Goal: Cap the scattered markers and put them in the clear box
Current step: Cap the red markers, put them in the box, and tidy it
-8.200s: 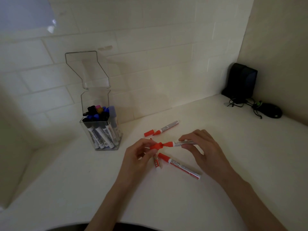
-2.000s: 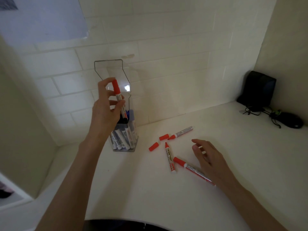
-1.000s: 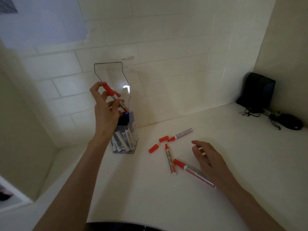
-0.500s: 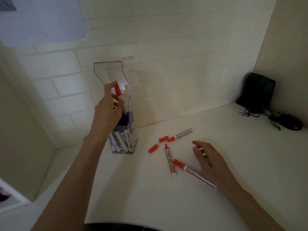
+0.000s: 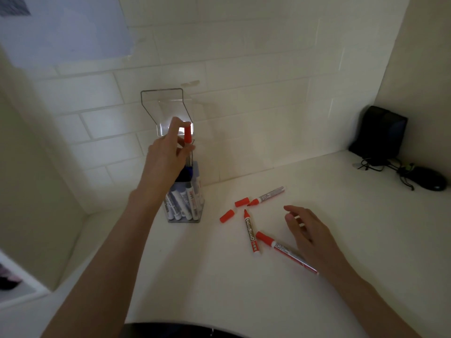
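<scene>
Left hand fingers clamped on a capped red marker, upright over the clear box. The box looks packed, so the marker may jam or tip it. Right hand fingers apart, idle near the uncapped red markers on the worktop. Smear risk.

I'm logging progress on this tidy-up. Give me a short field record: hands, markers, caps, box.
left hand: grips capped red marker upright above the clear box
right hand: open, beside lying capped marker
clear box: lid open, markers standing inside
uncapped on table: far uncapped marker, near uncapped marker
loose caps: upper red cap, lower red cap
</scene>
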Demonstrator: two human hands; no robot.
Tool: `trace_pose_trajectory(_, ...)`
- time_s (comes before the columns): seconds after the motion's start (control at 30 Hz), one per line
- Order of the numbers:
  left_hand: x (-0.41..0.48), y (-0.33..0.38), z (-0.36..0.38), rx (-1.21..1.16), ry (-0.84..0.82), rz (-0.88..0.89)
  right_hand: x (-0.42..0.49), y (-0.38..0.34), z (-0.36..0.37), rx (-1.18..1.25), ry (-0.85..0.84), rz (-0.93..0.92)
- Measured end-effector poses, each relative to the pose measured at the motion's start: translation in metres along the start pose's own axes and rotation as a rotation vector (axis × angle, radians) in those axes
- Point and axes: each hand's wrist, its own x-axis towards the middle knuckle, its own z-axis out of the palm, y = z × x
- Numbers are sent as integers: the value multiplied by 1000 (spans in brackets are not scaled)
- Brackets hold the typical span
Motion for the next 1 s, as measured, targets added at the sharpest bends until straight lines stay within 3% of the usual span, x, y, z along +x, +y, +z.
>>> trace_pose_trajectory(0.33, -14, -16, -6, 28, 130, -4, -1, -1, 2, 4, -7, -3)
trace_pose_trajectory(0.57, -6, -14, -2, 93, 51, 5, -1, 0, 1, -8, -4, -7)
trace_pose_trajectory(0.8, -21, -19, -7, 104, 148, -17, -2, -1, 2, 11, -1, -1)
trace_pose_trajectory(1.0, 2, -5, -2, 81, 78, 47, -2, 1, 2, 30, 14, 5)
